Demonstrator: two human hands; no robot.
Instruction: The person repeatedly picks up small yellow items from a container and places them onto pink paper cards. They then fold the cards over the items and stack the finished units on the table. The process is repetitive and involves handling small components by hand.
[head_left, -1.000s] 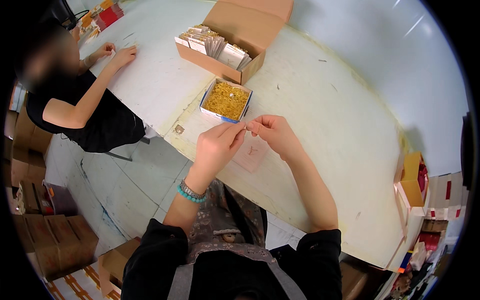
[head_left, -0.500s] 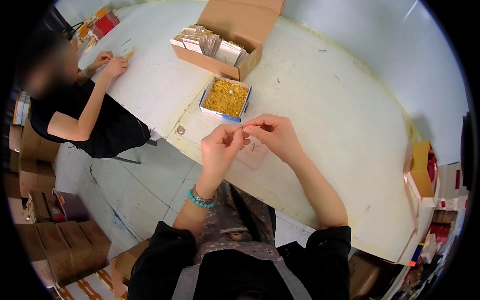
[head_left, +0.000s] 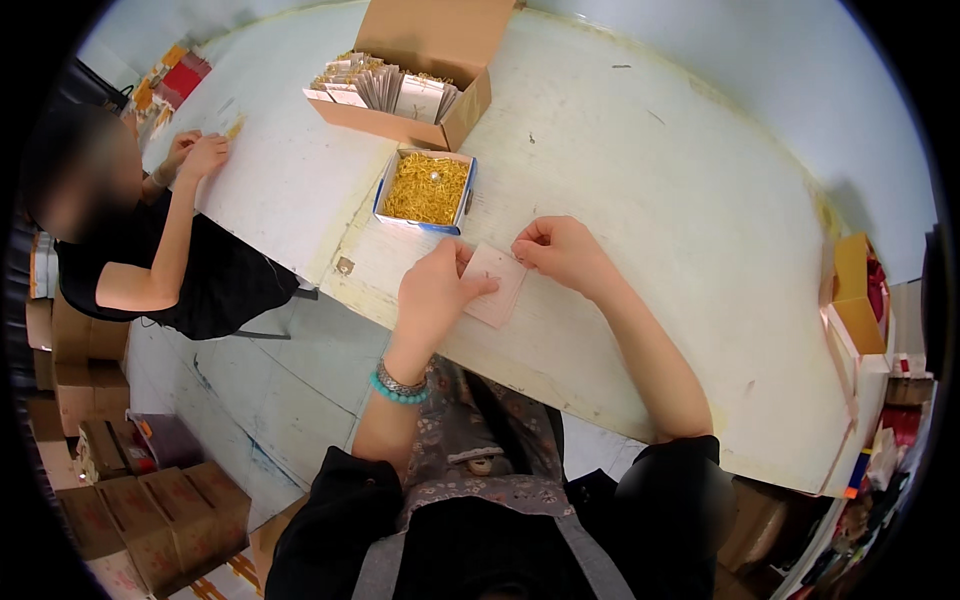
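A pale pinkish card (head_left: 499,296), square-edged and possibly a small stack, is near the front edge of the table. My left hand (head_left: 432,298) grips it by its left side, thumb lying across the face and fingers bent at the far edge. At the card's right corner, the thumb and forefinger of my right hand (head_left: 566,256) are pinched together; what is between them is too small to make out. Just beyond my left hand stands a small blue-and-white box (head_left: 467,209) full of thin gold-coloured metal pieces (head_left: 425,190), with a round silvery bit on top.
An open cardboard box (head_left: 470,112) packed with upright white cards (head_left: 420,97) stands farther back on the white table (head_left: 640,200). Seated at the left, a co-worker (head_left: 160,240) has both hands at the tabletop. A yellow box (head_left: 855,300) sits at the right edge; cartons (head_left: 170,510) are stacked lower left.
My hands have parted from a shared pinch on a small gold-coloured piece. My left hand now has the card, and my right hand is at its corner. The view has shifted slightly.
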